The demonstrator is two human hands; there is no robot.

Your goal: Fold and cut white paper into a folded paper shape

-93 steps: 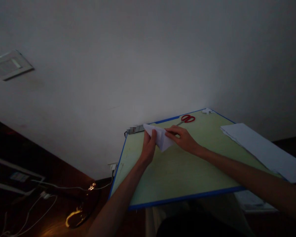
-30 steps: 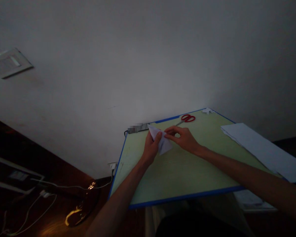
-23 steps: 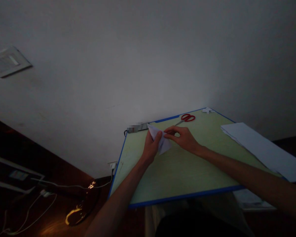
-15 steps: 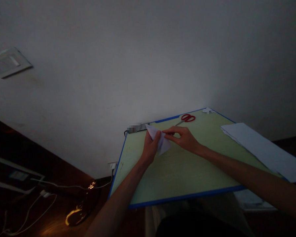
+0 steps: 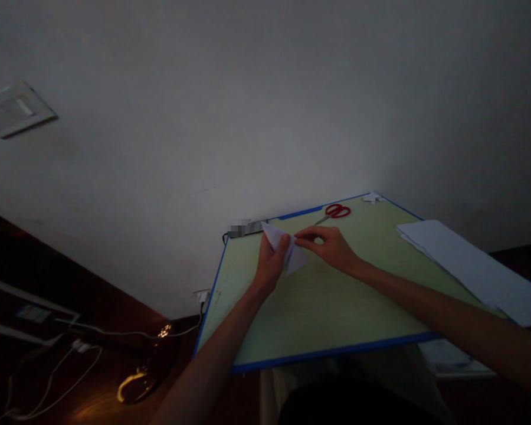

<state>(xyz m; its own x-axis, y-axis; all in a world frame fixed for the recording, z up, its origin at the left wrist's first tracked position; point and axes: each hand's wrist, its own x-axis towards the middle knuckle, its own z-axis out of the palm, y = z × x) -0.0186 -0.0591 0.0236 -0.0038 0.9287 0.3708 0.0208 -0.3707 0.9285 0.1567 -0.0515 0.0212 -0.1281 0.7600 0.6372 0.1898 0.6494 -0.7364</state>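
A folded piece of white paper (image 5: 296,260) is held above the pale green table (image 5: 336,301). My left hand (image 5: 271,260) grips it from the left, thumb pressed on its face, one pointed corner sticking up past the fingers. From the right, my right hand (image 5: 325,243) pinches at the paper's edge with thumb and forefinger close together. Just behind my right hand lie red-handled scissors (image 5: 336,211), their blades pointing left and partly hidden by it.
White paper sheets (image 5: 473,265) lie at the table's right side, overhanging the edge. Small paper scraps (image 5: 373,198) sit in the far right corner. A dark flat device (image 5: 252,228) rests at the far left corner. White cables (image 5: 128,334) run below, left of the table.
The thumb and fingers of my right hand have drawn closer together at the paper's edge. My left hand keeps its hold almost unmoved.
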